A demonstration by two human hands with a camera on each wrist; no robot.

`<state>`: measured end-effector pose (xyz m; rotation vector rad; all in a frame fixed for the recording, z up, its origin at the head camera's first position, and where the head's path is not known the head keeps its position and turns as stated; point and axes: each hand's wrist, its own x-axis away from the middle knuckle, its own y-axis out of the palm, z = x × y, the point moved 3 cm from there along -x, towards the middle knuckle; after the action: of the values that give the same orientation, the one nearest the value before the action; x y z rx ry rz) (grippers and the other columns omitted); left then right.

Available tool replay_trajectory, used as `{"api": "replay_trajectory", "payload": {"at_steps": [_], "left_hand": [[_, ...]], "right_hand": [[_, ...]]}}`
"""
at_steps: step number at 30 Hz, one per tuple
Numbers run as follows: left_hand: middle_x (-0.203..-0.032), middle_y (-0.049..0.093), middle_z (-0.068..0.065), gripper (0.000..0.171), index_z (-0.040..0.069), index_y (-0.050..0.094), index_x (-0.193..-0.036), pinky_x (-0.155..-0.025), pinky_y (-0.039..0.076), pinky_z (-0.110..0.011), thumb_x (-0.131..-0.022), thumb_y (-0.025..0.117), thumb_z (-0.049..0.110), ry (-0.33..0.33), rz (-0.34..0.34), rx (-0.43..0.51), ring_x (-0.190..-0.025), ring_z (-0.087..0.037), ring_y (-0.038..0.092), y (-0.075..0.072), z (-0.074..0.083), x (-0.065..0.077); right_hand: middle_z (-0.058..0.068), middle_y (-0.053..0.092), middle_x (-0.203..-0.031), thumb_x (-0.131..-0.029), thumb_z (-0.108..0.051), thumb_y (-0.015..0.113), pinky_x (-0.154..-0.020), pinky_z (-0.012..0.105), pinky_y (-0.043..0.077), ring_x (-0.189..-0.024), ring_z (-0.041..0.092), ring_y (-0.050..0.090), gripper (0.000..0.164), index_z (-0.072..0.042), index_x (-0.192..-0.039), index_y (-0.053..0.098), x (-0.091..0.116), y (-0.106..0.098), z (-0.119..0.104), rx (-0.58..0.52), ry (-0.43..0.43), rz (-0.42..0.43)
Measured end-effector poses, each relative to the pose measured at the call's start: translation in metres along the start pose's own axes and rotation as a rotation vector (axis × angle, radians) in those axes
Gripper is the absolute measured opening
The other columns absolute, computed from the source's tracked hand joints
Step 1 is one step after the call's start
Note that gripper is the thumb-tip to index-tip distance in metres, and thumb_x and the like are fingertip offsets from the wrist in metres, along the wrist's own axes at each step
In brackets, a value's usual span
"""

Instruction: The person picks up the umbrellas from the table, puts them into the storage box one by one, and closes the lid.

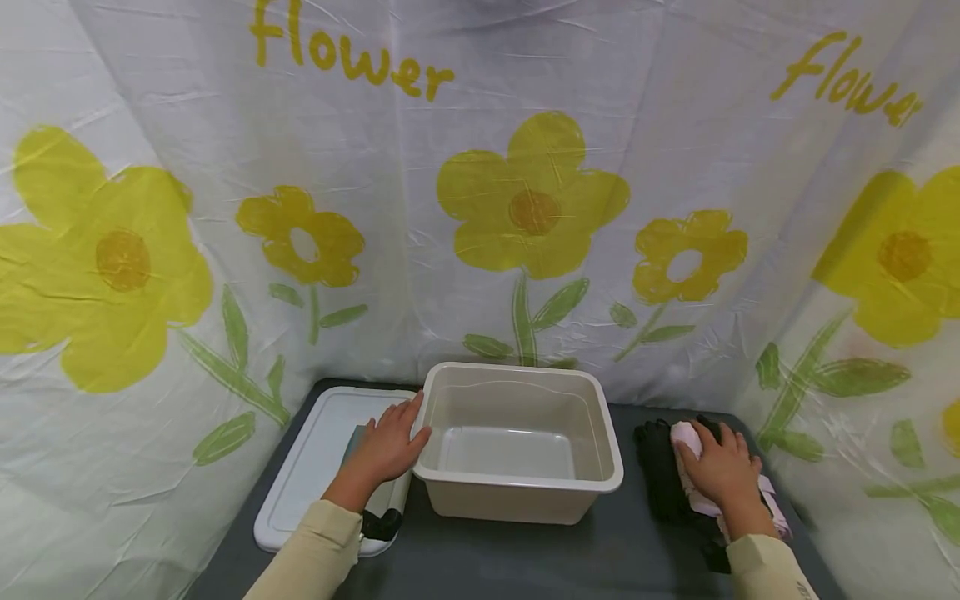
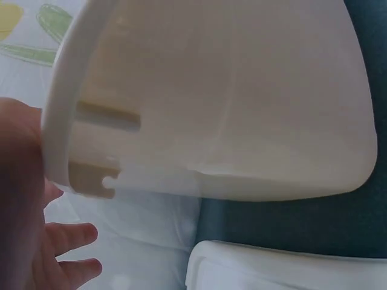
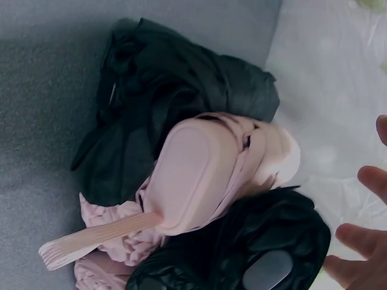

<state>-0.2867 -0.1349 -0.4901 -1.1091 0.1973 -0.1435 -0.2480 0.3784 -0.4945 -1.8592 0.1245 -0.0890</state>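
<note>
My left hand (image 1: pixel 386 446) rests at the left rim of a beige plastic storage bin (image 1: pixel 517 502), its fingers loosely spread. In the left wrist view the outer wall of the bin fills much of the picture, with the fingers beside its rim. Off to the right, my right hand (image 1: pixel 723 473) is over a group of folded umbrellas, its fingers spread apart. The right wrist view shows a pink folded umbrella (image 3: pixel 190 175) with a wrist strap, lying between a black one (image 3: pixel 187 72) and another black one (image 3: pixel 242 226) with a grey oval button.
On the left lies a white lid (image 1: pixel 300 483), with a grey-green item and a black curved piece (image 1: pixel 382 525) on it, partly hidden by my left arm. A dark grey table (image 1: pixel 480 558) carries everything. White curtains (image 1: pixel 390 208) with yellow flowers hang behind and at both sides.
</note>
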Motion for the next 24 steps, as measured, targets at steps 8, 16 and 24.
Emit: {"api": "replay_trajectory", "payload": {"at_steps": [8, 16, 24], "left_hand": [[-0.149, 0.041, -0.021, 0.062, 0.008, 0.028, -0.153, -0.101, 0.027, -0.071, -0.099, 0.046, 0.030, 0.015, -0.021, 0.109, -0.137, -0.042, 0.037, 0.002, 0.001, -0.001], [-0.150, 0.040, -0.020, 0.061, 0.010, 0.027, -0.154, -0.103, 0.029, -0.068, -0.096, 0.044, 0.019, 0.018, -0.064, 0.186, -0.138, -0.041, 0.037, 0.005, 0.003, -0.001], [-0.157, 0.029, -0.020, 0.067, 0.010, 0.019, -0.156, -0.112, 0.028, -0.054, -0.092, 0.041, 0.009, 0.030, -0.132, 0.350, -0.143, -0.037, 0.029, 0.013, 0.000, -0.004]], "right_hand": [[0.042, 0.012, -0.146, -0.101, -0.041, 0.034, -0.091, 0.080, 0.017, -0.130, 0.065, 0.011, 0.060, -0.004, -0.148, 0.030, 0.000, -0.003, 0.011, -0.025, 0.054, -0.024], [0.044, 0.004, -0.147, -0.097, -0.036, 0.035, -0.089, 0.080, 0.021, -0.128, 0.068, 0.009, 0.062, -0.004, -0.149, 0.025, -0.003, -0.004, 0.020, -0.075, 0.117, -0.127], [0.048, 0.001, -0.143, -0.095, -0.037, 0.037, -0.085, 0.084, 0.021, -0.123, 0.073, 0.013, 0.068, -0.002, -0.150, 0.020, -0.008, 0.002, 0.033, -0.101, 0.137, -0.221]]}}
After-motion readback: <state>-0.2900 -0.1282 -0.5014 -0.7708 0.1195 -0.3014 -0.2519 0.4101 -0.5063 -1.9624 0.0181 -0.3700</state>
